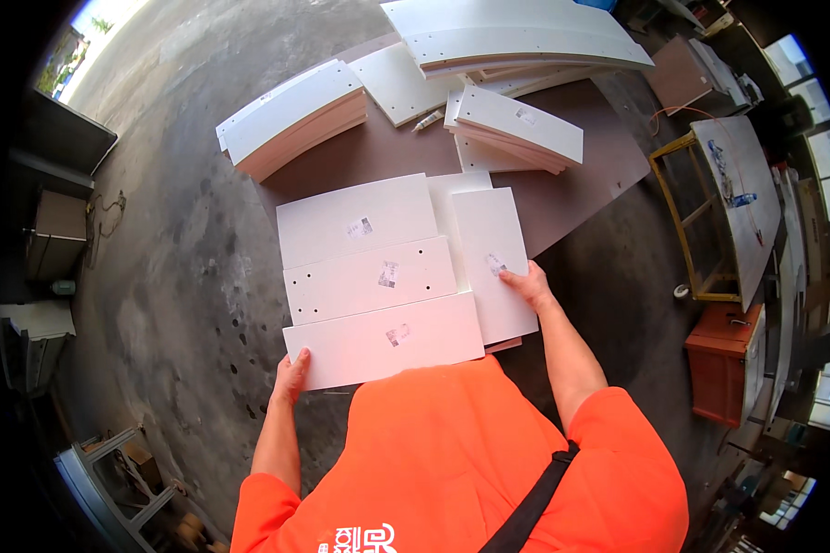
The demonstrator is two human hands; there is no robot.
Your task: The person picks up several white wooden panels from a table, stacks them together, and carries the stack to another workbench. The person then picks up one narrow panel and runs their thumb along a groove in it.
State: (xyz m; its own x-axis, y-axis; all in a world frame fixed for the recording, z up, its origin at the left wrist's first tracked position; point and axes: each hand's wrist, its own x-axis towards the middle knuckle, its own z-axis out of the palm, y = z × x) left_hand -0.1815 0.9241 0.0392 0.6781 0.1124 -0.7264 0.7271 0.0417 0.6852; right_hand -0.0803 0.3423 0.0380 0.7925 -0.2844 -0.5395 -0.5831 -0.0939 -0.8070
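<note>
At the left end of the nearest white panel (355, 358), my left hand (292, 376) grips the edge, thumb on top and other fingers mostly hidden. My right hand (531, 288) holds the right edge of an upright-lying white panel (491, 226), its thumb beside a small printed label. Beyond the nearest panel lie a white panel with dark holes at both ends (337, 288) and a plain white panel (314, 221). Each of these carries a label. Another white panel (448, 207) shows partly under the right-hand one.
A brown sheet (397, 152) lies beneath several stacks: a left panel stack (295, 115), a right stack (526, 124) and long panels (526, 41) at the back. A yellow-framed table (742, 184) and reddish-brown cabinet (717, 364) stand right. Grey floor (180, 230) stretches left.
</note>
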